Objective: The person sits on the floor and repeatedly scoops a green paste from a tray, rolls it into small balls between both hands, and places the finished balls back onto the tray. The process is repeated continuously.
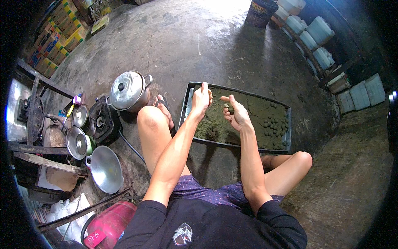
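Observation:
A shallow rectangular tray (236, 145) with a dark rim sits on the floor before me, filled with a greenish-brown, clay-like mass (214, 124). Small round balls (270, 123) of the same colour lie grouped at its right end. My right hand (238, 115), above the middle of the tray, holds a lump of the greenish material (229, 107) in its curled fingers, with thumb and forefinger raised. To its left, my left hand (201, 101) is over the tray's left part, fingers curled and thumb up. Whether something is inside that hand is hidden.
Left of my knee stand a lidded aluminium pot (128, 90), a gas stove (101, 119), a wok (104, 169) and a pink gas cylinder (113, 221). Cartons (57, 43) are stacked at the far left. A dark bucket (261, 12) and plastic jerrycans (320, 29) stand at the back right.

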Action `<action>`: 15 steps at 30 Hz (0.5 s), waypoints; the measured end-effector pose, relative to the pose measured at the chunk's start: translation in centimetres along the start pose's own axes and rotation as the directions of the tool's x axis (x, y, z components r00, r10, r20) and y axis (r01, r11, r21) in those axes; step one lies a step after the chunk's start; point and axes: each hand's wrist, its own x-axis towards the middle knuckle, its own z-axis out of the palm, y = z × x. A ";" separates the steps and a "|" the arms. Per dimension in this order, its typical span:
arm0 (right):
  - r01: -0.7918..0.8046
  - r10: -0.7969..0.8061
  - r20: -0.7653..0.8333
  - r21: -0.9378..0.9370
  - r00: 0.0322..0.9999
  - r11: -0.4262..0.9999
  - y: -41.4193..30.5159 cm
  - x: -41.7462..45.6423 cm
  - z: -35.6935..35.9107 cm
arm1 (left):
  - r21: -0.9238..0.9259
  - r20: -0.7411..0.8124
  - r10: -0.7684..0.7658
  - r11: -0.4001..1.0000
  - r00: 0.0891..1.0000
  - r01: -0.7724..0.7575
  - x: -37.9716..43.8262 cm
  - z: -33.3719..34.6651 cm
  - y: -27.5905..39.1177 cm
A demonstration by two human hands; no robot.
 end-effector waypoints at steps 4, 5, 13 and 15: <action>0.028 -0.045 -0.116 -0.143 0.992 0.989 0.7 0.6 0.5 | 0.004 0.018 0.027 1.000 0.999 -0.027 0.4 -0.4 -0.5; 0.022 -0.048 -0.171 -0.150 0.984 0.988 0.7 0.5 1.4 | 0.006 0.005 0.023 1.000 1.000 -0.023 0.4 -0.5 -0.5; 0.097 -0.108 -0.112 -0.101 0.988 0.990 0.7 0.2 0.0 | 0.072 0.056 0.078 0.994 0.995 -0.082 0.0 -0.2 -0.2; 0.112 -0.123 -0.141 -0.081 0.982 0.990 0.7 0.3 0.1 | 0.121 0.046 0.033 0.992 0.998 -0.039 -0.1 0.0 -0.2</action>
